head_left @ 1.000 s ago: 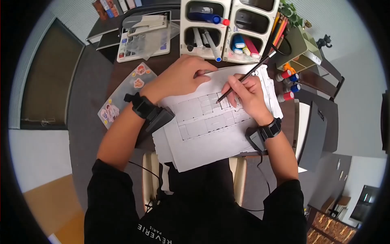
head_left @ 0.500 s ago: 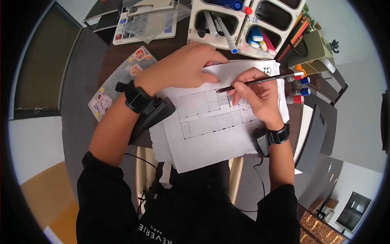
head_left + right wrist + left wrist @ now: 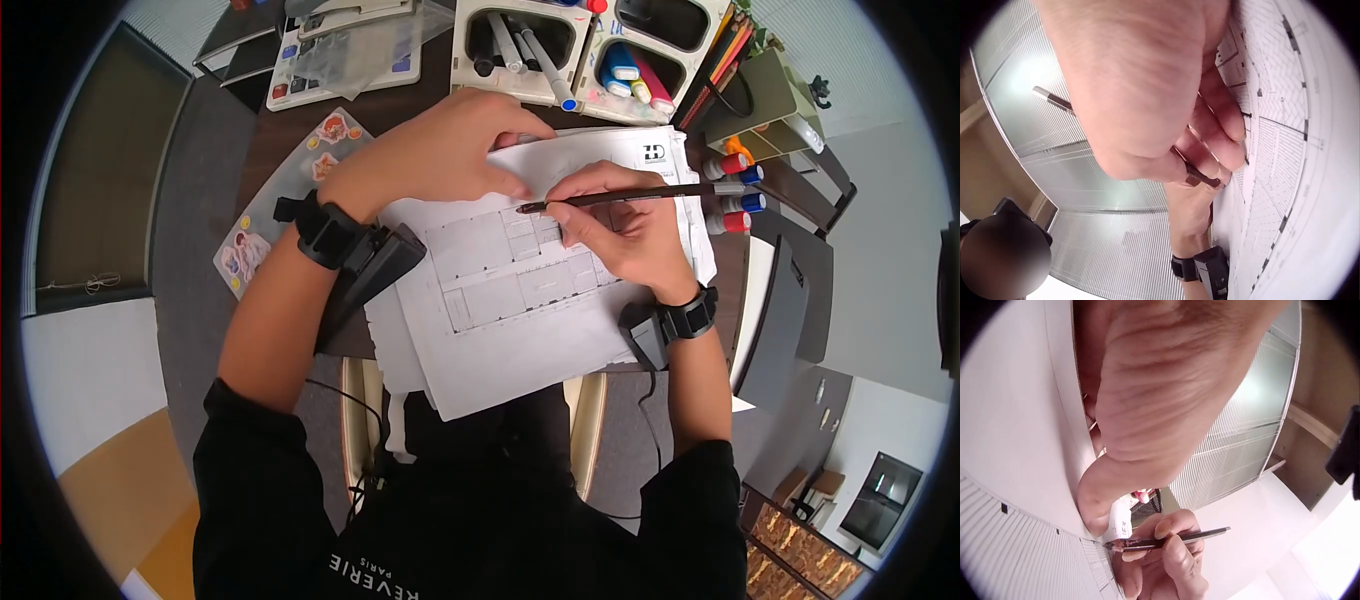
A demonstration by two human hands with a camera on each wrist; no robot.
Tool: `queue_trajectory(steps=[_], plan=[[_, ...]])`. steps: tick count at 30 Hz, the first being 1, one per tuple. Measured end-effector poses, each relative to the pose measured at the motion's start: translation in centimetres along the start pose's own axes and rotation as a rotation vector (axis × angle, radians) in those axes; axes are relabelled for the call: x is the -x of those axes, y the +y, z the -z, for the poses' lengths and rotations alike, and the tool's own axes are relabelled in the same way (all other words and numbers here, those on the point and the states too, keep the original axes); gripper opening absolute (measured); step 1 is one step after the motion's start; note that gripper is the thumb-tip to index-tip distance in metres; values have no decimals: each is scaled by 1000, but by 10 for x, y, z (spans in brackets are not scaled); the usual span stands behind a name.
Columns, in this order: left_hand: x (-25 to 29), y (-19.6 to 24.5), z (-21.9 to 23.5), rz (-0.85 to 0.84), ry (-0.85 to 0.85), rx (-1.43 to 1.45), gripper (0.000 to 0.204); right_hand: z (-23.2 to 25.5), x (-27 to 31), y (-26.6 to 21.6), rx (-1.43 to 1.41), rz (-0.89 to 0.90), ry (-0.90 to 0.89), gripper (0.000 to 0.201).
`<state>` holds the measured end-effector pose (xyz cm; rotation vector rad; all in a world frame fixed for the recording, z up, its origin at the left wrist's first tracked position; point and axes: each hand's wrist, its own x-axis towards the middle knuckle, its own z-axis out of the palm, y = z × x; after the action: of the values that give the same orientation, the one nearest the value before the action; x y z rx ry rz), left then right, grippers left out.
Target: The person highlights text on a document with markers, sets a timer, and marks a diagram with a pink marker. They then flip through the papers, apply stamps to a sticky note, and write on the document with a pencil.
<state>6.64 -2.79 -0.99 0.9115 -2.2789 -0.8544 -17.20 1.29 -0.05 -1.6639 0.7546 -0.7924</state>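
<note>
My right hand (image 3: 635, 235) pinches a dark pencil (image 3: 650, 193) with a pale end. The pencil lies nearly level in the head view, its tip over the upper line of a printed floor plan (image 3: 525, 270) on white paper. My left hand (image 3: 460, 150) rests across the top left of the sheets, its thumb on the paper close to the pencil tip. Its other fingers reach past the top edge and are partly hidden. In the left wrist view, the reddish pencil tip (image 3: 1116, 545) shows just beyond the left thumb (image 3: 1094, 506).
Behind the paper stands a white organizer (image 3: 515, 90) with markers and highlighters. A stickered clear folder (image 3: 300, 190) lies left, below a paint box (image 3: 345, 75) with a plastic bag on it. Red-capped and blue-capped bottles (image 3: 735, 220) stand right, near a mesh pencil cup (image 3: 725, 95).
The pencil has swung from steeply slanted to nearly level in my right hand. Its tip has moved left and up to the plan's upper line. My left hand keeps its place on the sheets.
</note>
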Motion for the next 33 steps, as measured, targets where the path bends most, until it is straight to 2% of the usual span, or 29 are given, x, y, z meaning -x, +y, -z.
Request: queue_trajectory(steps=[1, 5, 17, 19, 20, 23, 25, 27, 29, 31, 33], plan=[[0, 0, 1, 2, -26, -15, 59, 0, 0, 0, 5, 12, -3, 9], [0, 2, 4, 16, -34, 27, 58, 0, -1, -1, -3, -9, 14, 9], [0, 1, 1, 56, -7, 14, 45, 2, 0, 1, -23, -19, 38, 9], [1, -1, -2, -62, 69, -54, 42, 2, -1, 1, -18, -17, 42, 9], [1, -1, -2, -65, 59, -76, 42, 2, -1, 3, -29, 3, 49, 9], [1, 9, 0, -95, 76, -179, 36, 2, -2, 7, -79, 38, 74, 9], [1, 16, 2, -79, 116, -230, 31, 5, -1, 7, -106, -17, 23, 9], [3, 23, 5, -90, 89, -277, 28, 6, -3, 5, -126, 21, 52, 7], [3, 32, 5, -114, 127, -346, 27, 9, -2, 9, -99, 26, 6, 6], [3, 51, 11, -147, 105, -384, 25, 11, -2, 6, -102, 50, 50, 8], [6, 77, 16, -169, 133, -568, 24, 13, 0, 1, -122, 8, -1, 10]])
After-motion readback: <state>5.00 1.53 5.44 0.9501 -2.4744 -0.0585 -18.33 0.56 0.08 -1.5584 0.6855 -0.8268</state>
